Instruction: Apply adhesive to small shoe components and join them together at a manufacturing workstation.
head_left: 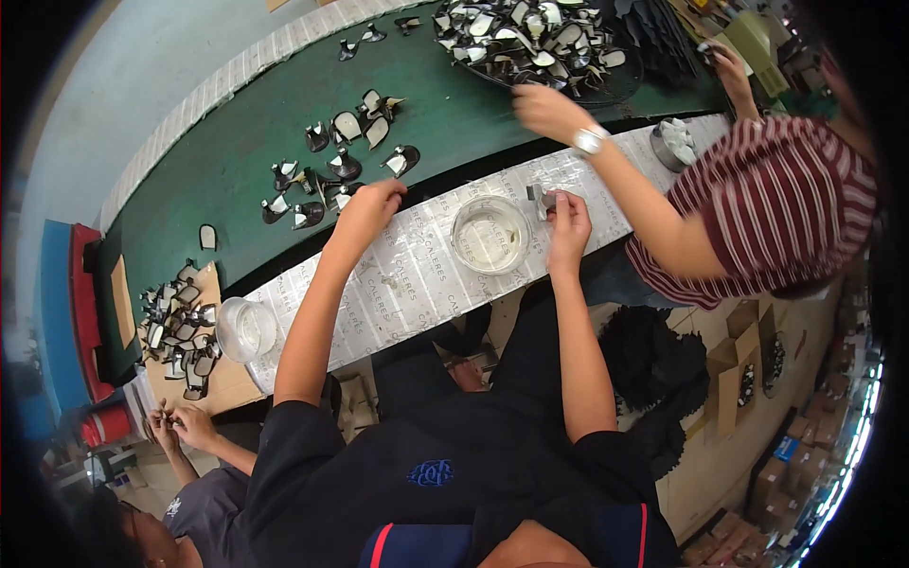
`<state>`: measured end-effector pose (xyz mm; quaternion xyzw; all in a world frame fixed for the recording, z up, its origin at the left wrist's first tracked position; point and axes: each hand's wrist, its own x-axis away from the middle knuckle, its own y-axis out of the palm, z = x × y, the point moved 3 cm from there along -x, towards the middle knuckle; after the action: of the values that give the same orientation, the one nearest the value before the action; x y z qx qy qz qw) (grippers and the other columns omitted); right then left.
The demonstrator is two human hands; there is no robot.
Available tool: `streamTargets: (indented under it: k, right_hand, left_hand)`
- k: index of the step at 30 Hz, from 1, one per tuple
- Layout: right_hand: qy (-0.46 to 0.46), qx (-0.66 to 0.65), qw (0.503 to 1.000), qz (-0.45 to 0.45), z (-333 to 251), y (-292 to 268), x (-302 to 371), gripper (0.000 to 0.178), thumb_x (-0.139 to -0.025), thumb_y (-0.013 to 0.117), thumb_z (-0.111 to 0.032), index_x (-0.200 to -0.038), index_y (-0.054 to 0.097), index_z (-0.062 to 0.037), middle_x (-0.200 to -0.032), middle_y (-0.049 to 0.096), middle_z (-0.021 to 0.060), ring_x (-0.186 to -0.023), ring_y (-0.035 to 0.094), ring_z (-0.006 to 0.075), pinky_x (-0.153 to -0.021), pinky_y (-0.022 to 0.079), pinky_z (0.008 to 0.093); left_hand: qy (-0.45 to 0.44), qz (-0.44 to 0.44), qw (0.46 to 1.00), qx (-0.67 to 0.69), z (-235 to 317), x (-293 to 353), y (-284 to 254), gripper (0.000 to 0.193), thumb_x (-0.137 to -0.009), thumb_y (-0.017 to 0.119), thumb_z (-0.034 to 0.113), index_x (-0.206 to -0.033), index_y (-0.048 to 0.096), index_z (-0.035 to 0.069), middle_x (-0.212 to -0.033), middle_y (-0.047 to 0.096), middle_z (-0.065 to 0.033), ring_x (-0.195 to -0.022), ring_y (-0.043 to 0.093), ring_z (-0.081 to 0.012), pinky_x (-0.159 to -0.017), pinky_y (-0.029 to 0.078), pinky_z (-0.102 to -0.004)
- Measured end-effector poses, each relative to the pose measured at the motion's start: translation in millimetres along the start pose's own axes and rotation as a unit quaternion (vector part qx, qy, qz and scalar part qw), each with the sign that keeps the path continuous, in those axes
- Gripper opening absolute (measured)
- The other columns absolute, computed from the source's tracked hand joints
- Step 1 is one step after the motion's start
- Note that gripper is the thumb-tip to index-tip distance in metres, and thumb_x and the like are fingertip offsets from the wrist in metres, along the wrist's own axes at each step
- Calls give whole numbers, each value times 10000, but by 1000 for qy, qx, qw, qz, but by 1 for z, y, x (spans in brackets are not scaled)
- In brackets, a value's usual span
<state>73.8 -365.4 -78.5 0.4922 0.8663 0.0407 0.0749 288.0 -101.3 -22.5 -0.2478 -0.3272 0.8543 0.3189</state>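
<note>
My left hand (364, 220) reaches over the front edge of the green work surface, fingers curled together. Whether it holds anything is hidden. Just beyond it lie several black shoe heels (344, 165) with pale cup-shaped tops. One heel (401, 160) sits near my fingertips. My right hand (569, 233) is closed on a small flat grey piece (540, 201), pinched between thumb and fingers. Between my hands, a round clear dish (490, 236) with pale liquid-looking contents stands on the paper-covered ledge (402, 284), nearer my right hand.
A big heap of heels (540, 38) fills a dark tray at the far side. Another pile of heels (180, 322) lies on cardboard at left beside a clear tub (247, 329). A co-worker's arm (634, 180) reaches across from the right; another person's hands (185, 426) work lower left.
</note>
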Motion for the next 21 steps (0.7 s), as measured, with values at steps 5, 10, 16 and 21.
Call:
streamTargets:
  k: [5, 10, 16, 21]
  right_hand:
    - [-14, 8, 1000, 3, -16, -6, 2, 212, -1000, 568, -218, -1015, 633, -16, -941, 665, 33, -792, 572, 79, -700, 470, 234]
    - [8, 23, 1000, 15, 1, -15, 12, 207, -990, 588, -234, -1002, 639, -33, -864, 635, 9, -745, 557, 83, -679, 466, 237]
    - [-1, -33, 999, 12, -18, -4, 17, 175, -986, 577, -177, -1009, 640, -16, -888, 673, 31, -728, 564, 79, -671, 464, 226]
    - [-14, -57, 997, 42, -14, -17, 10, 168, -983, 580, -165, -1000, 636, -7, -876, 664, 32, -721, 562, 82, -667, 462, 230]
  left_hand:
    - [129, -156, 979, -1, -17, -22, 37, 241, -837, 604, 37, -1066, 671, 1, -945, 691, -190, -866, 658, -365, -787, 514, -427]
    - [-99, -405, 902, 108, 1, -39, 60, 614, -1031, 348, 531, -1267, 578, 13, -1149, 665, -153, -997, 620, -229, -878, 490, -378]
    - [-178, -451, 862, 148, -23, -30, 91, 900, -957, 230, 727, -1462, 394, 1, -1450, 460, -157, -1280, 455, -251, -1072, 356, -360]
    - [-280, -461, 837, 93, 14, -42, 79, 982, -899, 263, 794, -1526, 282, 39, -1543, 351, -131, -1384, 349, -239, -1121, 284, -360]
